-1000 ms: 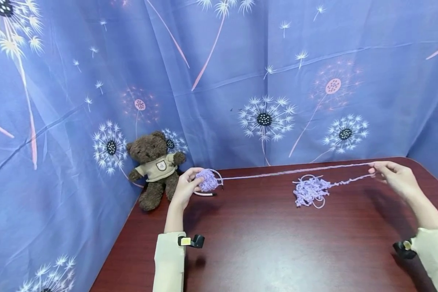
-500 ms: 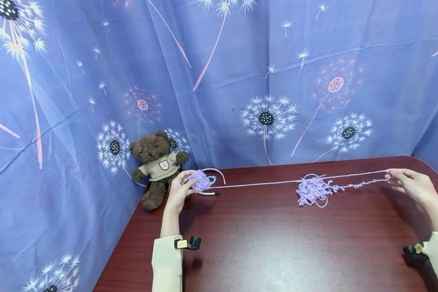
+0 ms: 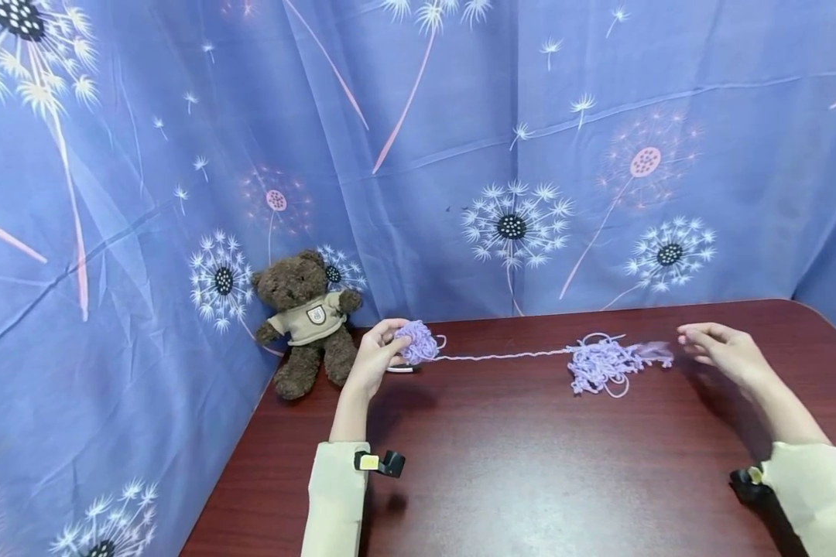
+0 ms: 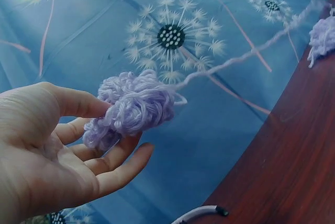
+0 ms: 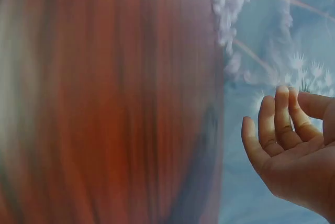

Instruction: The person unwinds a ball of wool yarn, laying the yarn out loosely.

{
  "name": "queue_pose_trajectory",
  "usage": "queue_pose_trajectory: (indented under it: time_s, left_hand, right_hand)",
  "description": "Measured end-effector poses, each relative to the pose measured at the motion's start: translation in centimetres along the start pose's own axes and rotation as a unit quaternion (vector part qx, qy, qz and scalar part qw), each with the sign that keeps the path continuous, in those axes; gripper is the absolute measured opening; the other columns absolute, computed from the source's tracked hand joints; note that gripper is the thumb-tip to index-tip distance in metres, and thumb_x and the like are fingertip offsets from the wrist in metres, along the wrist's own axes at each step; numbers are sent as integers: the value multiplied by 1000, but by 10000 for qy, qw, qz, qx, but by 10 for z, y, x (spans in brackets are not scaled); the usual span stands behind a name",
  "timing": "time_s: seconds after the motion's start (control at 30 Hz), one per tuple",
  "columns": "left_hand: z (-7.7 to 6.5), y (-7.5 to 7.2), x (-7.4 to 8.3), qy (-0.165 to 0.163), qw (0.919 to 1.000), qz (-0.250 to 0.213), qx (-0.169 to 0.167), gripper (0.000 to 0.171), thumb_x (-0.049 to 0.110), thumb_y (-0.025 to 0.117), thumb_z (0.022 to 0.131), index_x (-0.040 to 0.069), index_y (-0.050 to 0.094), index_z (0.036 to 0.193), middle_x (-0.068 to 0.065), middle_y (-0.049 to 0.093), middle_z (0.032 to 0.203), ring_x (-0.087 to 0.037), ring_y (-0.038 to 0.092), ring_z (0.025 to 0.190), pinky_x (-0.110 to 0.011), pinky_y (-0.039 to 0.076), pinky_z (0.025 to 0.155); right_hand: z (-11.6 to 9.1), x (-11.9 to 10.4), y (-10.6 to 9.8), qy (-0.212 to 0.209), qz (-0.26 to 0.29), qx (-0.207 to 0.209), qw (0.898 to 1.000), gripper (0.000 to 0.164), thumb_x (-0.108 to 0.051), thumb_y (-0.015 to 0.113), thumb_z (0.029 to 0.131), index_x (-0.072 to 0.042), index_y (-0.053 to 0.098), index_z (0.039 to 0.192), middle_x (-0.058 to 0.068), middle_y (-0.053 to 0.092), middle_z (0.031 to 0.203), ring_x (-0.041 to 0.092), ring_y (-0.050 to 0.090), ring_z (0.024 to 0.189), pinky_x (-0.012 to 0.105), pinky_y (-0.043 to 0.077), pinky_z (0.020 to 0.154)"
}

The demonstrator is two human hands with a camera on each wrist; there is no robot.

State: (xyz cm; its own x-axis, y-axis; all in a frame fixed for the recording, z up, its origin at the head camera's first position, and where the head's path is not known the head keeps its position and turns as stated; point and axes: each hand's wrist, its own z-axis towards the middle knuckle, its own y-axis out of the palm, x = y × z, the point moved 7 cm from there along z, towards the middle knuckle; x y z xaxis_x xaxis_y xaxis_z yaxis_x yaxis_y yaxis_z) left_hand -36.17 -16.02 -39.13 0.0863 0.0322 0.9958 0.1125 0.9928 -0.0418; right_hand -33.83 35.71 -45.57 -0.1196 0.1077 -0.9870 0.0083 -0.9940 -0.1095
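Observation:
My left hand [image 3: 372, 360] pinches a ball of lilac yarn [image 3: 418, 343] between thumb and fingers, above the table's far left part. In the left wrist view the thumb presses on the yarn ball [image 4: 136, 106] and the lower fingers lie loosely beneath. From it a strand [image 3: 501, 357] runs right to a loose, tangled yarn heap [image 3: 599, 365] on the table. To the right of that heap, my right hand [image 3: 728, 356] is raised with fingers loosely bent and no yarn seen in them. A blurred bit of yarn [image 3: 655, 353] lies between heap and fingertips.
A brown teddy bear [image 3: 303, 317] in a beige shirt sits at the table's left back corner. Behind the left hand, a white headband [image 4: 201, 212] is partly hidden. A blue dandelion-print curtain [image 3: 432, 193] hangs behind the dark red table [image 3: 515, 456].
My right hand has let go of the yarn it held stretched and come back left. The strand has dropped and blurs near the heap. My left hand with the ball has shifted slightly right.

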Motion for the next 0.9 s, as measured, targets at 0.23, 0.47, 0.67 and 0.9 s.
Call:
queue_pose_trajectory:
  time_s: [0.23,0.47,0.67,0.9]
  left_hand:
    - [3,24,4,-8,9996,-8,-284,33,-2,59,91,-9,54,123,3,63,91,-6,63,72,-21,55,61]
    - [3,48,8,-22,9976,-211,-661,35,-2,57,92,-10,51,125,4,63,94,-6,63,76,-22,55,65]
    - [5,63,10,85,9961,-302,-829,35,-2,57,92,-10,50,125,7,63,92,-5,62,78,-22,55,66]
    - [3,77,14,192,9940,-484,-962,34,-3,55,93,-11,49,125,6,63,93,-5,62,79,-20,55,66]
  right_hand:
    - [5,-23,41,-323,-494,-132,9982,28,-14,49,102,-36,67,97,-28,67,83,-11,63,77,10,54,68]
    - [9,-45,98,-428,-1156,-399,9916,27,-22,52,101,-2,64,116,-32,64,84,-8,63,80,16,56,73]
    - [6,-65,164,-426,-607,-1046,9917,43,-19,51,102,16,50,127,-23,67,91,-7,64,88,20,57,84]
    - [4,-70,223,-459,-561,-1433,9870,37,-20,57,98,7,57,123,17,68,112,2,65,95,29,57,90]
